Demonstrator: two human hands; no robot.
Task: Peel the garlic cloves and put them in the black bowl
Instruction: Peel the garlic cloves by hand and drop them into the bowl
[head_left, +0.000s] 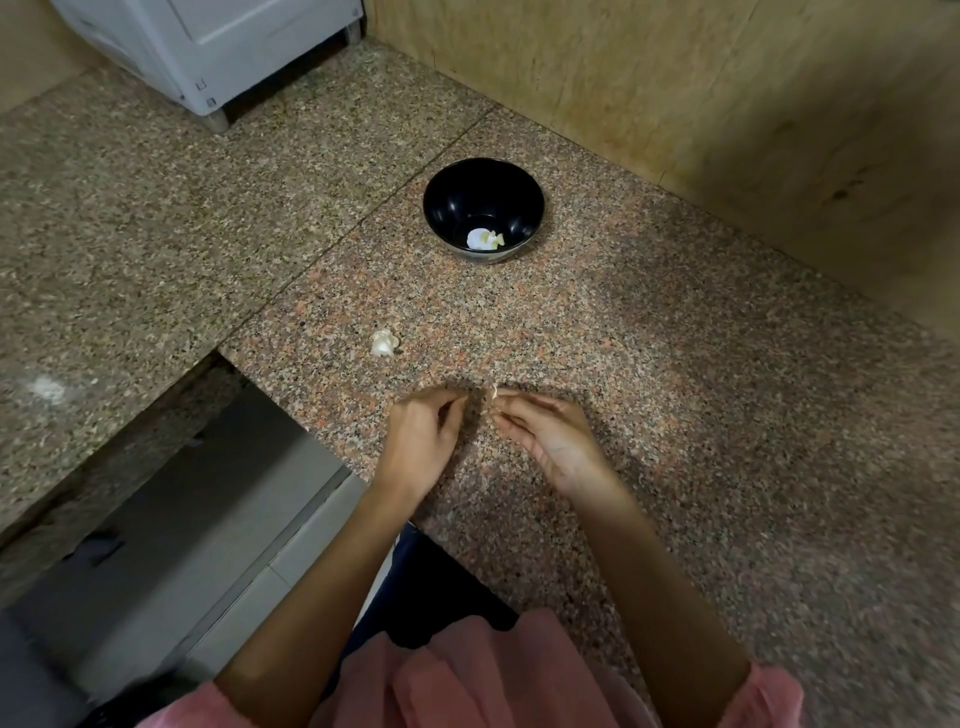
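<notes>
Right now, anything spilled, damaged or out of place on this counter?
Nothing damaged or spilled. The black bowl stands upright with peeled cloves inside; a garlic piece lies loose on the counter. Only oddity: a pale whitish smudge on the counter's far left.

Dim, soft light — blurred hands (edges warped).

Both forearms extend forward, with the wrists near each other. Left hand: fingers curled, thumb against fingertips; contents not discernible. Right hand: palm turned inward, thumb and forefinger pinching a garlic clove. The fingertips of the two hands sit just apart.
</notes>
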